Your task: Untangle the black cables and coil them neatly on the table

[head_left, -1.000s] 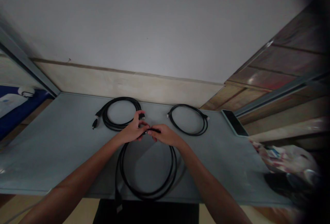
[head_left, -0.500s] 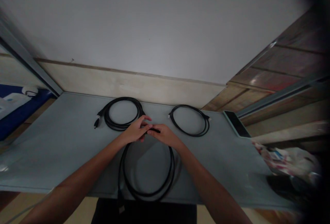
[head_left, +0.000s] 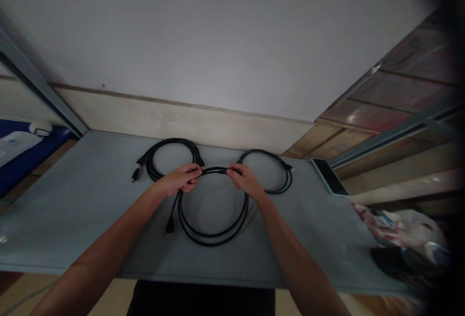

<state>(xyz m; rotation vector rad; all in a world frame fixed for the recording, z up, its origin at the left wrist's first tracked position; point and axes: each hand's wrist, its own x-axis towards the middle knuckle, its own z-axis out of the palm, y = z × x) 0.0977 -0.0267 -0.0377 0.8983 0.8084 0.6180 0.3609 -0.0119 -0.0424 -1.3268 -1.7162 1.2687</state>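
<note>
A looped black cable (head_left: pixel 214 244) lies on the grey table, its top strands stretched between my two hands. My left hand (head_left: pixel 182 178) pinches the loop at its upper left, and my right hand (head_left: pixel 242 179) grips it at the upper right. One dark plug (head_left: pixel 169 225) of this cable rests to the left of the loop. Behind my left hand is a thicker coiled black cable (head_left: pixel 152 156) with a plug at its left. A thinner coiled black cable (head_left: pixel 286 180) lies behind and to the right of my right hand.
The grey table (head_left: pixel 90 209) meets a pale wall at the back. A phone (head_left: pixel 330 177) lies near its right end. Plastic bags (head_left: pixel 410 226) and a dark object (head_left: pixel 390 260) are at the far right. A blue surface (head_left: pixel 36 158) is at the left.
My hands have moved apart, with the strands now stretched between them. The held loop has shifted away from the front edge, and its plug now lies on the table.
</note>
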